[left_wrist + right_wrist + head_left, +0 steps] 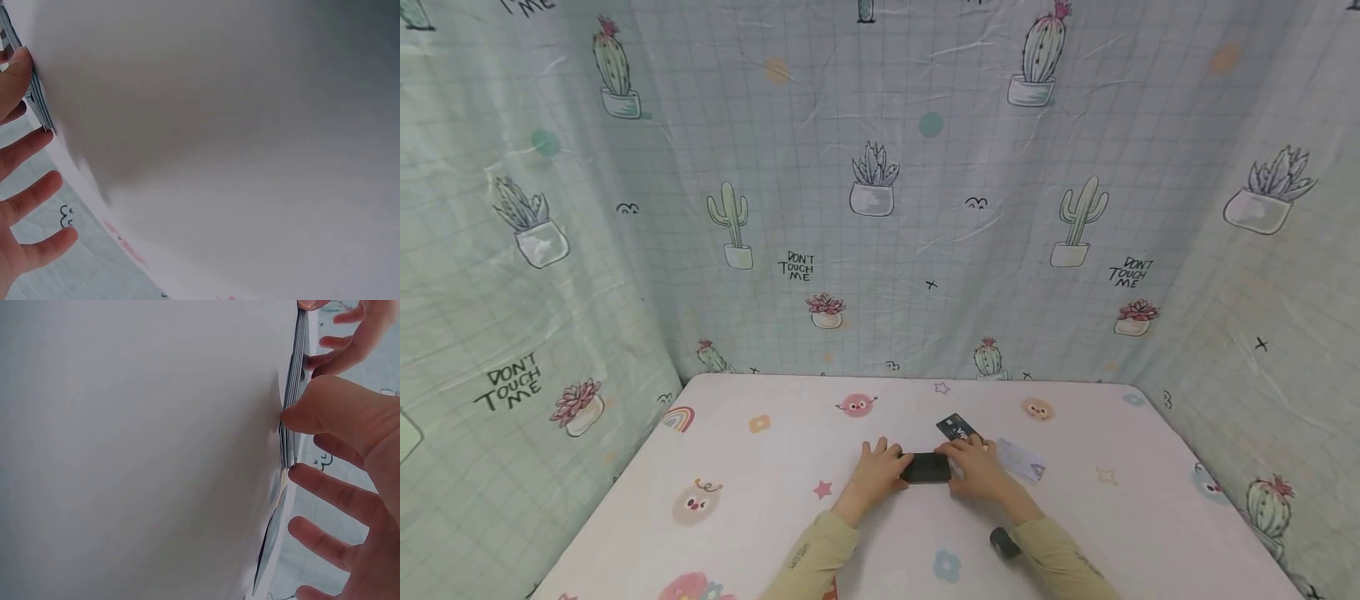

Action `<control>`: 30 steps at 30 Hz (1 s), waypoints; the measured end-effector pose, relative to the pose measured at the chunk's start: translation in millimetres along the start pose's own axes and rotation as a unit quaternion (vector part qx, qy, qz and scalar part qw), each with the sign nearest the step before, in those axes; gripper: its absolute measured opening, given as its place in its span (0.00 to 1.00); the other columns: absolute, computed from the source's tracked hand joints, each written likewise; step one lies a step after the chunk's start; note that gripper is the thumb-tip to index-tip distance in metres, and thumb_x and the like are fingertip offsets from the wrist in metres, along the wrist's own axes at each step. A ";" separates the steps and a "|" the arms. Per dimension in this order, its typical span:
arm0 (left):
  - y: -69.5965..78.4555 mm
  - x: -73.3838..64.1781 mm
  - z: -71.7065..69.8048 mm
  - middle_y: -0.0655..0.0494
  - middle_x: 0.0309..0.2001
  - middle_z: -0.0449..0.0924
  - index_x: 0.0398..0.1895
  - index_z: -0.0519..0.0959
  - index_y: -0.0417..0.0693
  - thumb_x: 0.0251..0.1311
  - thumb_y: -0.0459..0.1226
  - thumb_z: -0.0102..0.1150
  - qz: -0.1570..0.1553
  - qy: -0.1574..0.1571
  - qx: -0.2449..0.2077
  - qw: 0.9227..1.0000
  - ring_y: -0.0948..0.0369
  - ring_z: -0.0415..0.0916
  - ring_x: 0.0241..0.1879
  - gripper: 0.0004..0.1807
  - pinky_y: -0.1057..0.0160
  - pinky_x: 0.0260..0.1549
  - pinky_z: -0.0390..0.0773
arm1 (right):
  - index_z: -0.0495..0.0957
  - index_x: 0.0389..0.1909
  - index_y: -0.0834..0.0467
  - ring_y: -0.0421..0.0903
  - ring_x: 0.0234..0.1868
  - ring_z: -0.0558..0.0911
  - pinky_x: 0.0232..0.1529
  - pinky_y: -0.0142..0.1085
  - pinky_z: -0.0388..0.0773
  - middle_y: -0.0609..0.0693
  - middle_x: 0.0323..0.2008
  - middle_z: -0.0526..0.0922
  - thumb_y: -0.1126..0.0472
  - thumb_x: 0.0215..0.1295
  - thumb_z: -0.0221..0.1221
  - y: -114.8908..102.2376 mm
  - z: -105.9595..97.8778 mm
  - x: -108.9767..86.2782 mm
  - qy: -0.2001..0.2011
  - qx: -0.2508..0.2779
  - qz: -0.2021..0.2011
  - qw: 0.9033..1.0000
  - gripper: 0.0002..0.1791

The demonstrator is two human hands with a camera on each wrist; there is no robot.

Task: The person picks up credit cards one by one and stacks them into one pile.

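"What has the person got there?"

"A stack of cards (925, 467), low and dark on top, in the middle of the desk (752, 475). Seen edge-on, it's several thin layers squared together."

"And both hands are on it?"

"Both grip it. The left hand (880, 471) pinches the left end between thumb and fingers, its other fingers spread. The right hand (977, 468) does the same at the right end."

"Any writing on the cards?"

"None I can read on the stack. But beyond the right hand lies a black bank card (953, 426), with a chip and pale letters. I make out 'VIS'; the last letter is unclear. The right hand's fingers cover its near corner."

"And the pale card (1021, 461)?"

"Just to the right of the right hand, flat on the desk. It has a purplish patch at one corner, and its print is too small to read."

"The curtain (880, 100) speaks louder."

"It does: 'DON'T TOUCH ME', printed several times among potted cacti. There's dark lettering on the left sleeve (820, 546) too, too small for me."

"And by the right sleeve (1060, 554)?"

"A small black object (1004, 543). I can't tell what."
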State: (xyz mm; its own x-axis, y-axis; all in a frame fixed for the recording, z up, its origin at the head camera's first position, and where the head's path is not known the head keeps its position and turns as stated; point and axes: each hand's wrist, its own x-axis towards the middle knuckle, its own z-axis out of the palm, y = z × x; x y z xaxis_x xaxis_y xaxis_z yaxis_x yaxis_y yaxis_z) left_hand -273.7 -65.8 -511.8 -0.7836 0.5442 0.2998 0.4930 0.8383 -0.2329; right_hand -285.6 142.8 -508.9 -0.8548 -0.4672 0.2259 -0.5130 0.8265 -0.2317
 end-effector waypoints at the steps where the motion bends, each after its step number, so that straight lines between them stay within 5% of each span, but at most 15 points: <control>1: 0.2 0.1 -0.6 0.59 0.40 0.77 0.46 0.75 0.60 0.45 0.53 0.62 0.001 0.001 -0.001 1.000 0.59 0.67 0.41 0.23 0.55 0.35 0.67 | 0.74 0.49 0.49 0.49 0.43 0.66 0.44 0.53 0.59 0.49 0.48 0.77 0.59 0.41 0.63 0.1 0.2 -0.1 0.000 0.001 0.000 1.000 0.27; 30: 0.1 8.3 -5.1 0.58 0.40 0.76 0.45 0.75 0.65 0.42 0.55 0.61 0.011 -0.037 0.026 0.999 0.59 0.68 0.41 0.23 0.55 0.38 0.68 | 0.73 0.50 0.49 0.51 0.45 0.66 0.46 0.56 0.60 0.50 0.51 0.75 0.58 0.39 0.64 -3.3 -1.8 4.8 -0.043 -0.006 0.031 0.999 0.30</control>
State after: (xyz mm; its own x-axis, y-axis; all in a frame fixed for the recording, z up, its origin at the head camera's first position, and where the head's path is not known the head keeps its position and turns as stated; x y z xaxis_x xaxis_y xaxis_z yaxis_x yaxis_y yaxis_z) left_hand -278.3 -61.0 -504.7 -0.8000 0.5563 0.2250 0.4915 0.8226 -0.2861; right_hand -287.9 138.5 -505.4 -0.8886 -0.4401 0.1291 -0.4585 0.8582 -0.2306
